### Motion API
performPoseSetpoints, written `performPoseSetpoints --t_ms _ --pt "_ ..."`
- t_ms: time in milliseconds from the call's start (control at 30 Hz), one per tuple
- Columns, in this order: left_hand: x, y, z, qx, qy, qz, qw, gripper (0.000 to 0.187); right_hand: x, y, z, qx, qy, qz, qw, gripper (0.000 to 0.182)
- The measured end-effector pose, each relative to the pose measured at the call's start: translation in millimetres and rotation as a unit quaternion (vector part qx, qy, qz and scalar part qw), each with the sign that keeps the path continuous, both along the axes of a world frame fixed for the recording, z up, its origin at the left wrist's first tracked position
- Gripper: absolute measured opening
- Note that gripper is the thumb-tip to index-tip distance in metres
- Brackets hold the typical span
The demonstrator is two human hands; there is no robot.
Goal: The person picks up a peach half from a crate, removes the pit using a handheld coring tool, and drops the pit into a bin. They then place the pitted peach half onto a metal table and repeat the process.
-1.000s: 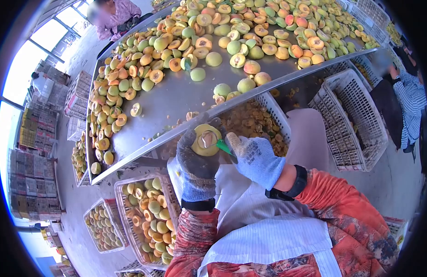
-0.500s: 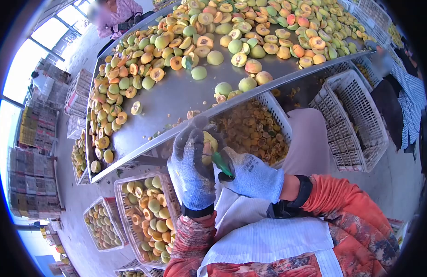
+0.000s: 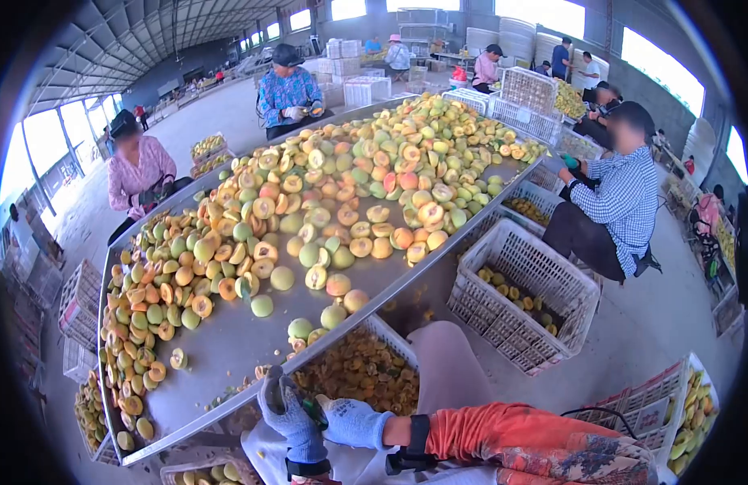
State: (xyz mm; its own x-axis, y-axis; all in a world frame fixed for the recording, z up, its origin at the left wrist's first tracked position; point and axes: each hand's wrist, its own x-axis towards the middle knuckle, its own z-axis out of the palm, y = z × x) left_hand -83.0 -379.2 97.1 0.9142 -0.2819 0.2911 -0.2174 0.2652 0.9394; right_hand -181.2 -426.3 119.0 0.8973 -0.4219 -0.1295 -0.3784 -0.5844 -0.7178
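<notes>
My left hand, in a blue and grey work glove, is raised with curled fingers at the near edge of the metal table. Whatever lies in its grip is hidden. My right hand, gloved alike, meets it and is closed on a green-handled tool, whose working end I cannot make out. Just beyond both hands, below the table edge, a crate holds brown-orange fruit scraps. Halved and whole peaches in green, yellow and orange are heaped across the metal table.
White crates with fruit stand at right and lower right; another peach crate is at lower left. Co-workers sit around the table: one in pink, one in blue, one in a checked shirt.
My view has tilted up, showing the hall and more people; my hands now appear lower. The peach piece seen in my left hand is now hidden. The green-handled tool stays in my right hand.
</notes>
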Motion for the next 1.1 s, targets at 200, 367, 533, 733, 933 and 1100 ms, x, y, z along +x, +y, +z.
performPoseSetpoints --t_ms 200,367,533,733,933,1100 --pt "3.8 1.7 -4.5 -0.080 0.108 -0.087 0.987 0.026 -6.2 -12.2 -3.9 0.189 -0.108 0.030 0.976 0.047" --pt "7.1 16.7 -18.9 -0.039 0.203 -0.073 0.976 0.026 -19.4 -9.0 19.1 0.095 0.014 0.017 0.995 0.047" --pt "-14.6 21.7 8.9 0.112 -0.127 -0.087 0.982 0.030 14.9 -0.7 -79.4 0.230 -0.095 0.029 0.968 0.033" --pt "-21.0 13.3 27.6 0.078 0.043 -0.154 0.984 0.031 -18.3 -4.4 -12.1 0.248 -0.216 -0.009 0.944 0.025" --pt "-29.2 8.3 32.0 0.132 0.031 -0.095 0.986 0.031 -12.7 -10.6 -49.8 -0.046 -0.140 0.108 0.983 0.021" --pt "-13.3 6.3 -14.4 0.088 -0.034 -0.133 0.987 0.029 -15.2 -12.2 -26.4 0.253 -0.077 -0.026 0.964 0.022"
